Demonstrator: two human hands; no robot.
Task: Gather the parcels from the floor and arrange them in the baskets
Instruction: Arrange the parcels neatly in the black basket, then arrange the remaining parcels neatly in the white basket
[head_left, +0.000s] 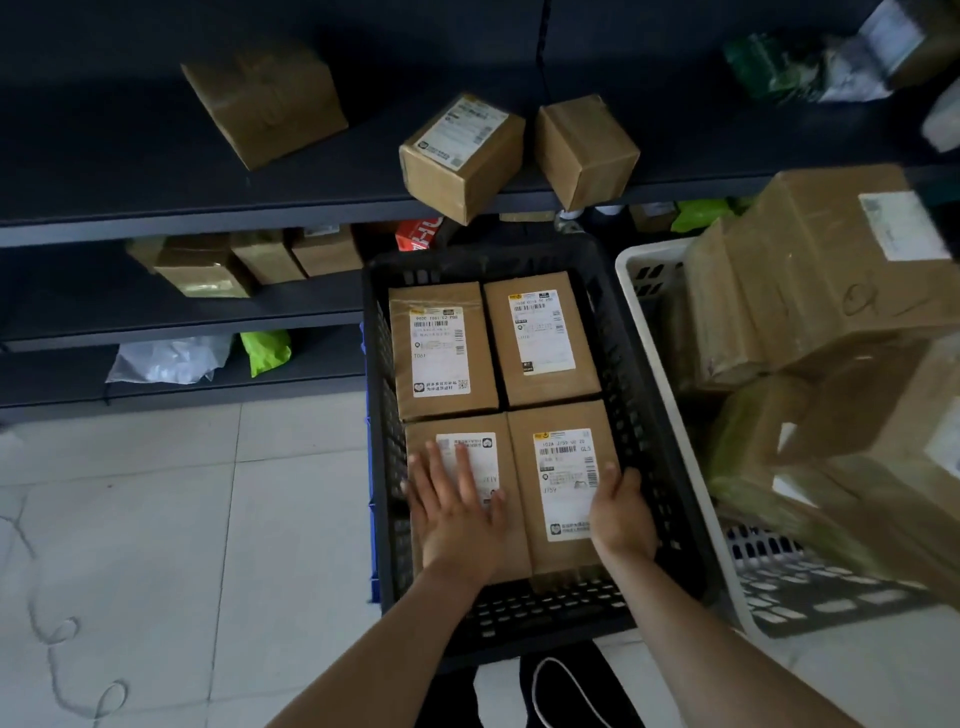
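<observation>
Half covered by the left hand (457, 514): label (480, 449) on the near-left parcel (517, 545). Out of sight beside the near-right parcel (563, 483): right hand (621, 512) fingers. Right of that hand, smeared and edge-cropped: cartons (831, 291) in the white basket (636, 257).

Your left hand (457, 512) and right hand (623, 514) are bare, and both forearms (395, 639) run bare down to the lower edge of the frame. At the bottom centre, between the forearms, you wear a black garment (602, 670); a thin white cord (535, 693) loops across it in a narrow curve.
</observation>
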